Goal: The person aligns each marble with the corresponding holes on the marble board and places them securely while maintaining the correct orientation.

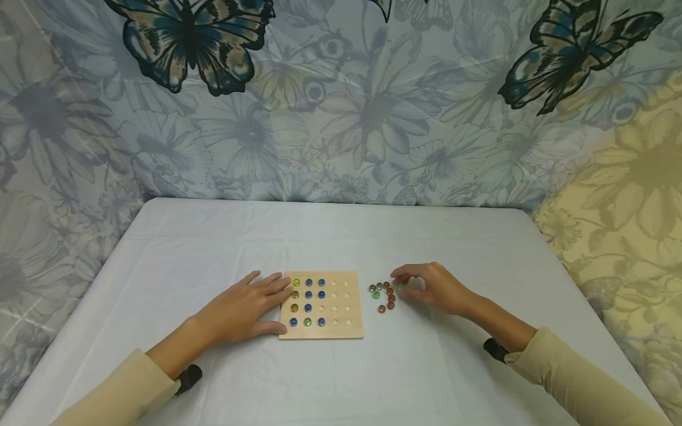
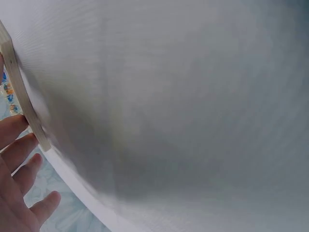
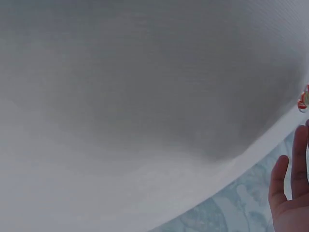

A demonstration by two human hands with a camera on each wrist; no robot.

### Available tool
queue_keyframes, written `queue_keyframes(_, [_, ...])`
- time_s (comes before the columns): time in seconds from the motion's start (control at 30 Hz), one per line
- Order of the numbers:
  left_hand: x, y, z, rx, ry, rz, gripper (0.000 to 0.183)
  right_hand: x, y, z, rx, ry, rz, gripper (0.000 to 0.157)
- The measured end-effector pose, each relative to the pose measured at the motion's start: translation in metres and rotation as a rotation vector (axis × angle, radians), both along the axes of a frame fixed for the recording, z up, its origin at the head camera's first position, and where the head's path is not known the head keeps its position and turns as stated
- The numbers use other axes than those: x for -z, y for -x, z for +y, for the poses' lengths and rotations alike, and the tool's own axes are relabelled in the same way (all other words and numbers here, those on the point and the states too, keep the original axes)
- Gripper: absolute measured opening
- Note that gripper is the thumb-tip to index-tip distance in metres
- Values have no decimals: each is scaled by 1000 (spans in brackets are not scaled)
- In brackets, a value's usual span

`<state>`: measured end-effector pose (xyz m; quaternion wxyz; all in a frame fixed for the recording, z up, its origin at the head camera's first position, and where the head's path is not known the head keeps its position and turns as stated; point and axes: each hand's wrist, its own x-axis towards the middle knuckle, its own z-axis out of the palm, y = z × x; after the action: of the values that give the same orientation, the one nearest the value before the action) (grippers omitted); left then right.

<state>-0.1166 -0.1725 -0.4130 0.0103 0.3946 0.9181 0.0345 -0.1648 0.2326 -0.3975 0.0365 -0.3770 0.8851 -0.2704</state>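
Observation:
A pale wooden board (image 1: 354,331) with rows of round hollows lies on the table, its left columns filled with blue, yellow, amber and green glass marbles. My left hand (image 1: 250,307) rests at its left edge, fingers spread, with fingertips on the edge and the thumb at the near corner. In the left wrist view, fingers (image 2: 21,150) touch the board's side (image 2: 21,92). Right of the board, my right hand (image 1: 439,290) has thumb and index finger around a green marble (image 1: 399,287). Beside it lies a loose group of reddish-brown marbles (image 1: 391,298) and another green one (image 1: 376,294).
A white cloth covers the table (image 1: 330,236). Patterned fabric with butterflies (image 1: 189,47) and flowers hangs behind and at both sides. Dark wrist cameras sit under both cuffs. Hollows in the board's right columns hold no marbles.

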Motion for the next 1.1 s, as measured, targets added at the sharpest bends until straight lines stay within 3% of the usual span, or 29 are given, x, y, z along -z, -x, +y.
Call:
queue_keyframes(0.73, [-4,1,2,3,22,19,76,1,-15,-68,-138,82,-170,32])
queue_keyframes(1.1, [-4,1,2,9,31,21,77,2,-25,-85,-213,65,-189,31])
